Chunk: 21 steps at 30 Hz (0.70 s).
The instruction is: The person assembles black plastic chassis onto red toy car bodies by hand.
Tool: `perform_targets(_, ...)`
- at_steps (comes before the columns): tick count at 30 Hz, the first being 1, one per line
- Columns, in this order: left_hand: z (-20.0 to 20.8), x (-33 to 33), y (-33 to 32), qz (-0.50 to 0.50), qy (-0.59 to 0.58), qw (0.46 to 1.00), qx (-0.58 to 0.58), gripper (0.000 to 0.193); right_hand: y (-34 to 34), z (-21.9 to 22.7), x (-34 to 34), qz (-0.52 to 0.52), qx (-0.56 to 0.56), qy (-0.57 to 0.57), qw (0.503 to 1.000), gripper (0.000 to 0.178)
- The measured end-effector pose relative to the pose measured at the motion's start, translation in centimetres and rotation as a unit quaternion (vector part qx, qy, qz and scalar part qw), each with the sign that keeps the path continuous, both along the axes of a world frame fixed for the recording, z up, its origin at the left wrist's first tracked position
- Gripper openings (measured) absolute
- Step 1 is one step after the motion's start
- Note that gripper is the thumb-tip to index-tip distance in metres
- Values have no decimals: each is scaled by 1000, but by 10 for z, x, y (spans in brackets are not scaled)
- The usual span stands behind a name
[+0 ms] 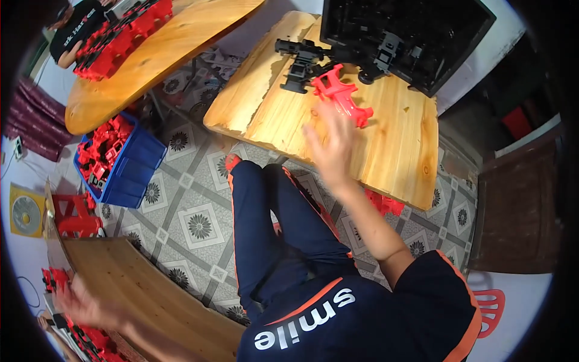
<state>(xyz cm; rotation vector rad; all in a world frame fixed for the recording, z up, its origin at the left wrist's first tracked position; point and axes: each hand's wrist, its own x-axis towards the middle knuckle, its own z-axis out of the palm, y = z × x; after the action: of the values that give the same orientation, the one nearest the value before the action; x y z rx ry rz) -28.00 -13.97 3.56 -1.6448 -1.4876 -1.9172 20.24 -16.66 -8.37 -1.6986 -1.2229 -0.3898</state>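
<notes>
My right hand (333,148) is over the near edge of the wooden table (398,157), its fingers apart and slightly blurred. Just past its fingertips lies a red plastic frame-like part (342,96); whether they touch it I cannot tell. Black plastic assemblies (298,66) lie behind that part, and another black piece (386,51) is in front of a dark screen (410,36). Far to the left, my left hand (87,306) is stretched out, smeared by motion, with fingers that look spread. Beside it is a row of red and black parts (55,279), partly hidden by the hand.
A blue bin (129,175) full of red parts stands on the tiled floor. Another wooden table (163,51) at upper left carries red and black parts, with a person (75,30) behind it. A wooden bench (145,289) is at lower left, a red stool (75,217) beyond it.
</notes>
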Motion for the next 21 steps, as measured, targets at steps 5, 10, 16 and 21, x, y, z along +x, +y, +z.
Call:
perform_targets(5, -52, 261, 46, -476, 13, 831, -288, 52, -21, -2, 127, -143, -150, 34, 978, 58)
perform_targets(10, -99, 409, 28, -625, -260, 538, -502, 96, -49, 2, 73, 54, -98, -119, 987, 23)
perform_targets(16, -128, 459, 34, -579, -388, 538, -475, 92, -23, 21, 147, 226, 62, 291, 928, 20)
perform_targets(21, -127, 448, 38, -583, -399, 482, -518, 85, 100, 6, 303, -108, -160, 13, 981, 40)
